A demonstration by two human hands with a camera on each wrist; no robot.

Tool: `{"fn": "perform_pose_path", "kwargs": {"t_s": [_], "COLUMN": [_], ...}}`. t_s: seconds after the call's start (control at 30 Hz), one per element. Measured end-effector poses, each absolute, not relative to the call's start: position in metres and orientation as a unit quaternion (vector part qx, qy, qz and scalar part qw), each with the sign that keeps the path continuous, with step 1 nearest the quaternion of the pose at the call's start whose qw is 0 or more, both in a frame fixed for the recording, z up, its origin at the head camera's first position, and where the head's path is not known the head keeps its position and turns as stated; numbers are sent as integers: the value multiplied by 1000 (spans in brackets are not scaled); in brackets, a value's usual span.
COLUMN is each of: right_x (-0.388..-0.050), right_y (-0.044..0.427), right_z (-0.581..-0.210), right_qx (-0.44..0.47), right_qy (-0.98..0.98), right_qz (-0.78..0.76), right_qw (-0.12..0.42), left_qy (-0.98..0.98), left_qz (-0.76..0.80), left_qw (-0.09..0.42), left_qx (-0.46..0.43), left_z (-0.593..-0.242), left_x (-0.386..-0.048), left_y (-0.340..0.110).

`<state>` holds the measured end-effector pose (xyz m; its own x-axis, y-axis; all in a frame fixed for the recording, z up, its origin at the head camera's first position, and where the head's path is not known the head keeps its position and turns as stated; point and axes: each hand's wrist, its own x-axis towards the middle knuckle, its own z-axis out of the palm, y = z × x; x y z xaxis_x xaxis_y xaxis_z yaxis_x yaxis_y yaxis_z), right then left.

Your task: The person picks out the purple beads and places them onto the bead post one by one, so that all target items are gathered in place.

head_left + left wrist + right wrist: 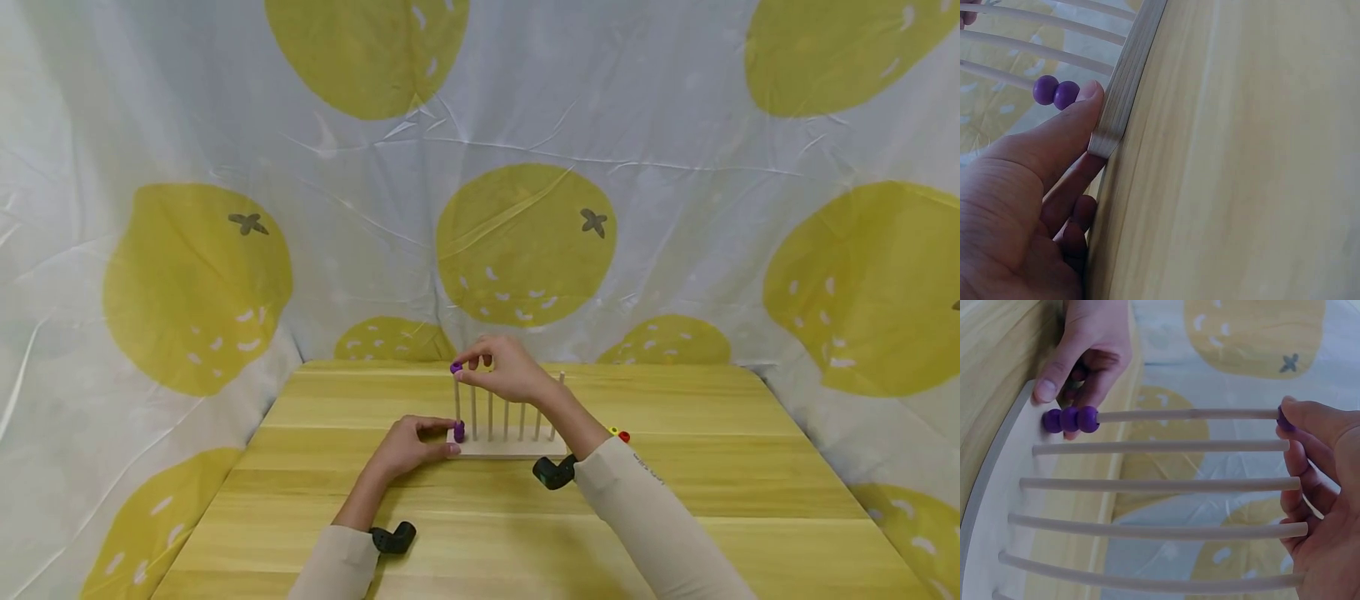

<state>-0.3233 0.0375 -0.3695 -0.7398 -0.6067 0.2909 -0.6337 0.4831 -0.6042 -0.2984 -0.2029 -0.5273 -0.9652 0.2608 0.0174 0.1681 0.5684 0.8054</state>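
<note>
A wooden peg rack with a flat base (pixel 510 449) and a row of upright pegs (pixel 1166 484) stands on the table. My left hand (pixel 408 446) grips the left end of the base, its thumb on the front edge. Beside those fingers, three purple beads (pixel 1069 419) sit stacked at the foot of the leftmost peg; the left wrist view shows two purple beads (pixel 1055 92) of that stack. At the tip of the same peg, my right hand (pixel 510 371) pinches another purple bead (pixel 1282 420) between thumb and forefinger. The other visible pegs are bare.
A yellow bead (pixel 614 431) and a red bead (pixel 625 437) lie right of the rack, partly hidden by the right sleeve (pixel 652 517). The wooden table (pixel 465 533) runs back to a lemon-print cloth (pixel 675 250). Each wrist carries a black camera (pixel 553 473).
</note>
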Motion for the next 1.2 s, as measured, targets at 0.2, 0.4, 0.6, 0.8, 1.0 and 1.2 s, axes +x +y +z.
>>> {"fn": "perform_pose_path", "kwargs": {"t_s": [0.2,0.4,0.6,0.8,1.0,1.2], "right_x": [-323,-323,-325,-326,-325,-325], "right_y": [36,37,38,41,47,60], "right_z": [-370,-371,-372,-372,-369,-366], "right_qx": [354,352,358,359,354,351], "right_qy": [-867,-871,-867,-867,-863,-860], "right_qz": [350,342,345,344,359,368], "right_qw": [15,13,14,16,28,35], "left_qy": [887,887,888,888,887,887], "left_qz": [443,444,443,442,444,445], "left_qw": [48,49,48,48,47,49], "left_qx": [122,118,112,117,117,112], "left_z": [-529,-529,-528,-527,-526,-526], "left_x": [-299,-299,-298,-300,-300,-298], "left_y": [-203,-203,-203,-202,-203,-203]}}
